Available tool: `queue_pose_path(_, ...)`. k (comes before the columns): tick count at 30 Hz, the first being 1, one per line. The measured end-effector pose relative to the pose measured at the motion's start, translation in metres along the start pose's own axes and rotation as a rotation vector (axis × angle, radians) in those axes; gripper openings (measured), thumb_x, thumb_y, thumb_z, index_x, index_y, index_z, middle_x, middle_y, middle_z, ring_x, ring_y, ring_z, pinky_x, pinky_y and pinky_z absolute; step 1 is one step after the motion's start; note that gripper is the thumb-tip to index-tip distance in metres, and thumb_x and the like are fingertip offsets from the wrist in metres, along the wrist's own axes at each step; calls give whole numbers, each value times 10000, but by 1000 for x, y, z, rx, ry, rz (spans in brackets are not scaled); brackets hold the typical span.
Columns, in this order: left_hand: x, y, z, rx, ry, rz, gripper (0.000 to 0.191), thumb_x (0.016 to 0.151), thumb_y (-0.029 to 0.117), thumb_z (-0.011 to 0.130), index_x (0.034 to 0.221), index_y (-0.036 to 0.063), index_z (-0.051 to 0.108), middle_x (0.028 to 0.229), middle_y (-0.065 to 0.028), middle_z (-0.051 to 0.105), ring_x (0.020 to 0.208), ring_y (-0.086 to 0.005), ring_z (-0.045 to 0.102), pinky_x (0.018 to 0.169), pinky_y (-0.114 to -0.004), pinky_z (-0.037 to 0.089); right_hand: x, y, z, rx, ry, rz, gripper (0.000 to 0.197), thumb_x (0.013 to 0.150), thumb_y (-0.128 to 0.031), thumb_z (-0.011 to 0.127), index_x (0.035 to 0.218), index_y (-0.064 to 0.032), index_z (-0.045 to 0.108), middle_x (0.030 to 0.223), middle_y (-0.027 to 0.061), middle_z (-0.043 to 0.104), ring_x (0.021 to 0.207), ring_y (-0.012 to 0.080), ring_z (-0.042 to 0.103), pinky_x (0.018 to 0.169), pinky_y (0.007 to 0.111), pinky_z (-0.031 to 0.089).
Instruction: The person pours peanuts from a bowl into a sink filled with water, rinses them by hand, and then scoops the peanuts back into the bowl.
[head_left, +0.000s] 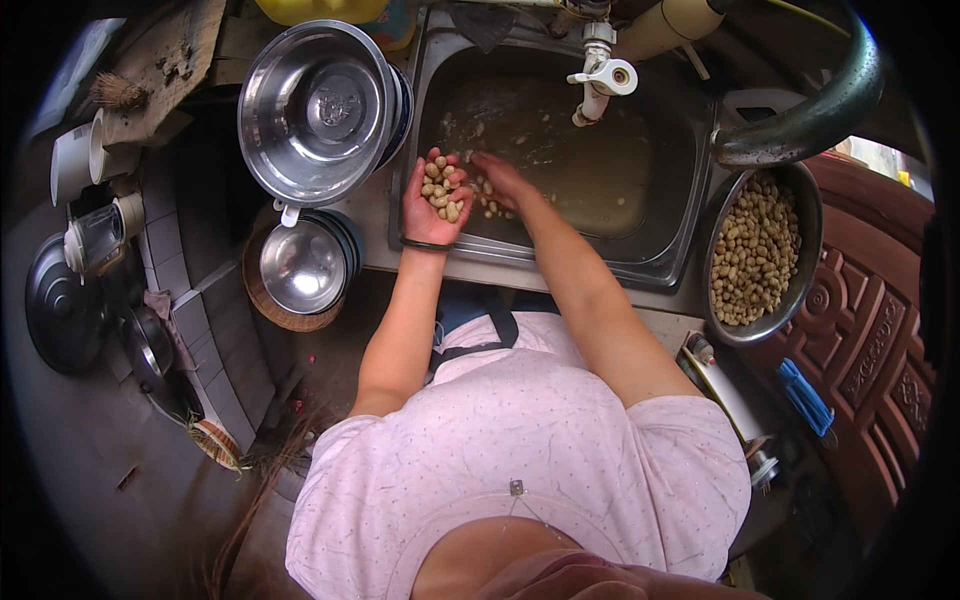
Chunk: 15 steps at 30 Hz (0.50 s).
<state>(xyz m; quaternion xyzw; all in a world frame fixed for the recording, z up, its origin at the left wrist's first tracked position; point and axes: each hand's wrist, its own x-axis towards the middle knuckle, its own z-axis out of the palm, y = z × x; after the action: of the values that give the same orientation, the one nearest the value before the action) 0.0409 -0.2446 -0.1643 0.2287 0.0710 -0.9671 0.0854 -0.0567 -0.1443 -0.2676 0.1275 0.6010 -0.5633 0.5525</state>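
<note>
Cupped palm up, my left hand (433, 214) holds a heap of unshelled peanuts (441, 187) over the near left part of a stainless steel sink (694, 150). Beside it, my right hand (501, 180) is low at the water, fingers pointing left and slightly curled, with more peanuts just below the palm; whether it grips any cannot be told. Murky brown water (600, 172) stands in the sink with a few peanuts in it. To the right, a metal bowl (810, 255) holds many unshelled peanuts.
A white plastic tap (600, 82) hangs over the sink's far side. Left of the sink are a large steel basin (259, 127) and stacked bowls (300, 262) in a wicker basket (300, 321). A thick dark curved pipe (810, 127) reaches above the peanut bowl. A carved reddish-brown panel (862, 315) stands at right.
</note>
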Motion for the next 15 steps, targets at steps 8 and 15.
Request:
queue_pose_path(8, -20, 15, 18, 5, 18, -17, 234, 963, 289, 516, 1075, 117, 627, 1035, -64, 537, 791, -146, 475, 570, -234, 389, 43, 37, 43, -281, -28, -398, 219, 881, -153, 561, 1069, -47, 601, 824, 93, 655, 701, 195, 632, 591, 329, 520)
queue_pose_path(15, -3, 1, 21, 112, 144, -86, 244, 963, 307, 520, 1035, 101, 628, 928, -76, 587, 737, -151, 509, 510, -233, 402, -32, 15, -18, -251, -288, -71, 124, 873, -157, 594, 943, -60, 626, 759, 43, 611, 613, 99, 547, 493, 236, 427)
